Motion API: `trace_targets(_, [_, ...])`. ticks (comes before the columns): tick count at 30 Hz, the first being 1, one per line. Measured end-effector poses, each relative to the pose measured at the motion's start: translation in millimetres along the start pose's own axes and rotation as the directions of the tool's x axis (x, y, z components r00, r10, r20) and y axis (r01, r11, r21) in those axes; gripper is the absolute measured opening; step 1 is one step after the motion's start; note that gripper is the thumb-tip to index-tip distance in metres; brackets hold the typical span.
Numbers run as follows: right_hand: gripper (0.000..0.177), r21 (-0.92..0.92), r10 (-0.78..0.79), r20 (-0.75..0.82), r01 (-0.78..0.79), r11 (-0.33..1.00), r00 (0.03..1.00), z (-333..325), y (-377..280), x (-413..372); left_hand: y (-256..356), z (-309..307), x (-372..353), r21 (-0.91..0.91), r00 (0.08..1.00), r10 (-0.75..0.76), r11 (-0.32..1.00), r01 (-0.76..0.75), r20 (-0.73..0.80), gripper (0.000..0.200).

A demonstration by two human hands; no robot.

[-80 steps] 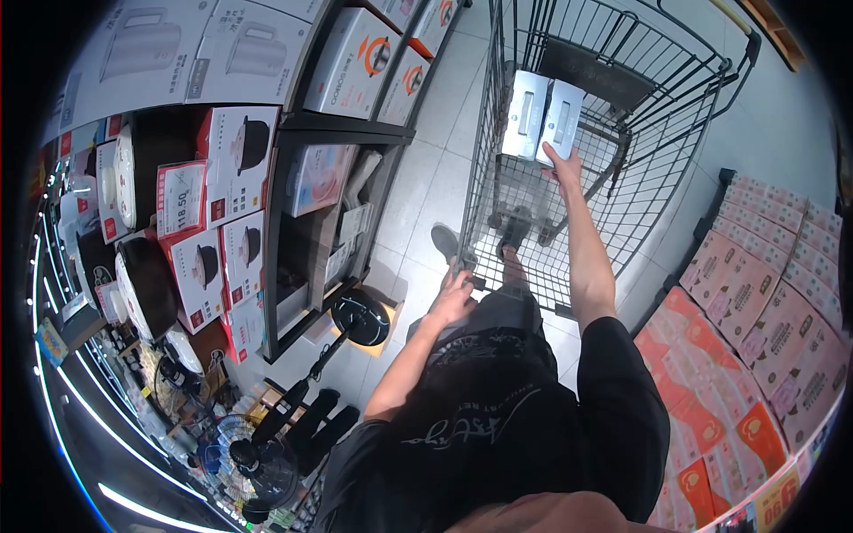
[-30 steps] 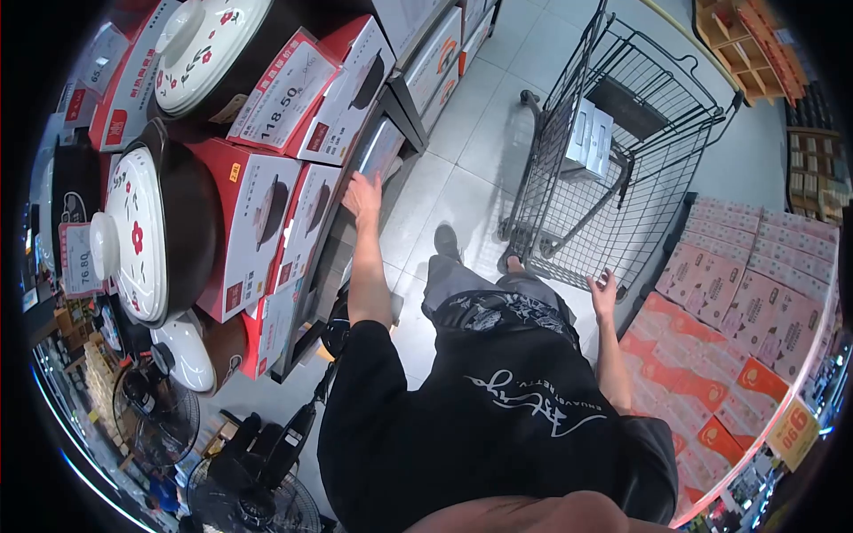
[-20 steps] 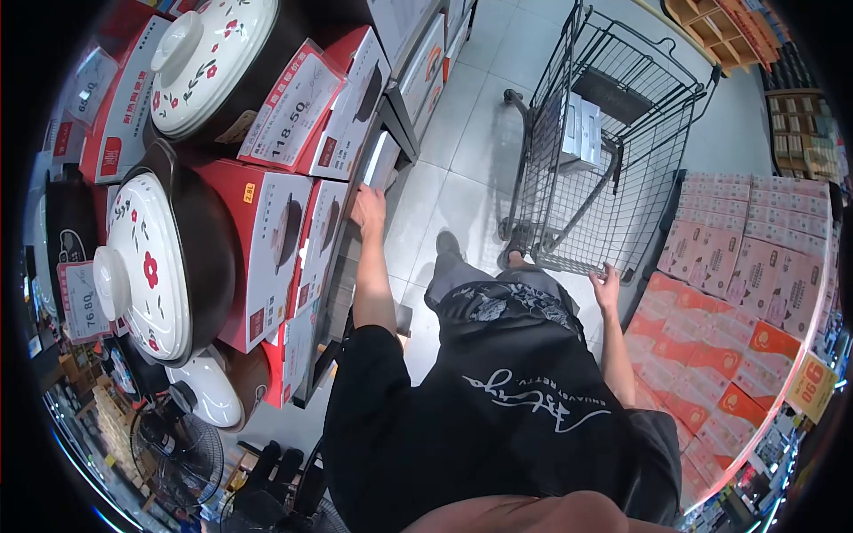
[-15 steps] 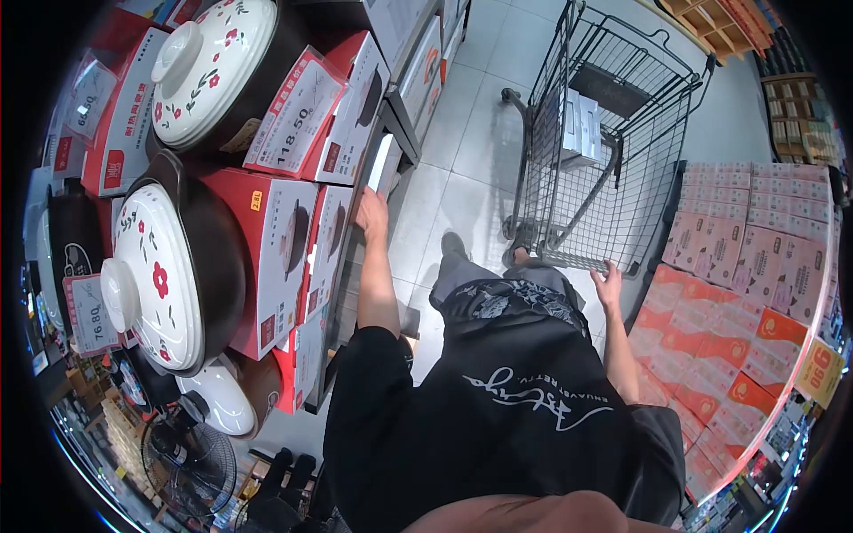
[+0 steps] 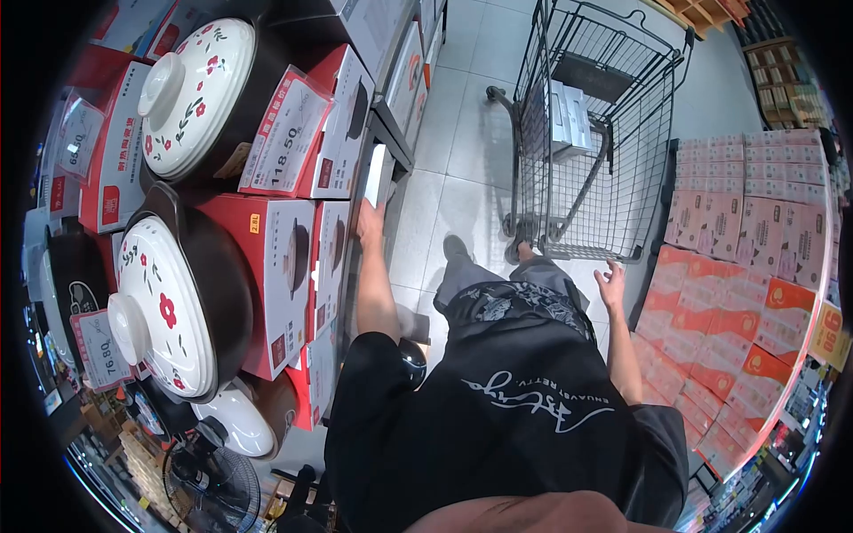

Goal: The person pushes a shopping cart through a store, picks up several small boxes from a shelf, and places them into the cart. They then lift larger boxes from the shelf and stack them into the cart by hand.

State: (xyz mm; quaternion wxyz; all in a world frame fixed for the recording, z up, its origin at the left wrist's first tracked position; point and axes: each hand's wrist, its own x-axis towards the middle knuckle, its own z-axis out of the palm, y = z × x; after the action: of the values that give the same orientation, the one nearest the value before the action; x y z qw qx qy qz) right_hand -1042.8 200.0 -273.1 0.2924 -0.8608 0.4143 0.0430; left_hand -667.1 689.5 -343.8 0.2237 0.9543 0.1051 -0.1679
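Observation:
My left hand reaches to the side of the shelf unit. Its fingers are at the near end of a narrow white box and seem closed on it, though they are partly hidden. My right hand hangs in the air with fingers apart and nothing in it. Just beyond it stands a wire shopping cart, a small gap from the fingertips. Inside the cart lie silver-white boxes.
Lidded pots with red flowers sit by red and white boxes on the left. Pink and orange packs are stacked on the right. A black fan stands at lower left. Tiled floor runs between.
The view has shifted slightly, with the shelf goods lower in it. The cart is a little farther from my right hand, whose fingers have spread. My left hand stays at the white box.

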Motion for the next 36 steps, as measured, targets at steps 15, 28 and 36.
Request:
trace_targets(15, [0.042,0.144,-0.147,0.039,0.14,0.98,0.988,-6.2,-18.6,10.9,23.6,-9.5,-86.8,0.327,0.916,0.096,0.944,0.04,-0.389,0.066])
trace_targets(28, [0.035,0.473,-0.572,0.336,0.391,0.79,0.748,-52.6,-148.2,36.9,115.3,-55.4,-285.0,0.111,0.92,0.083,0.993,-0.043,-0.384,0.08])
trace_targets(36, [0.087,0.789,-0.714,0.503,0.08,0.61,0.487,-130.3,-226.4,2.7,271.3,-116.7,-344.0,0.122,0.813,0.316,0.948,-0.295,-0.488,0.083])
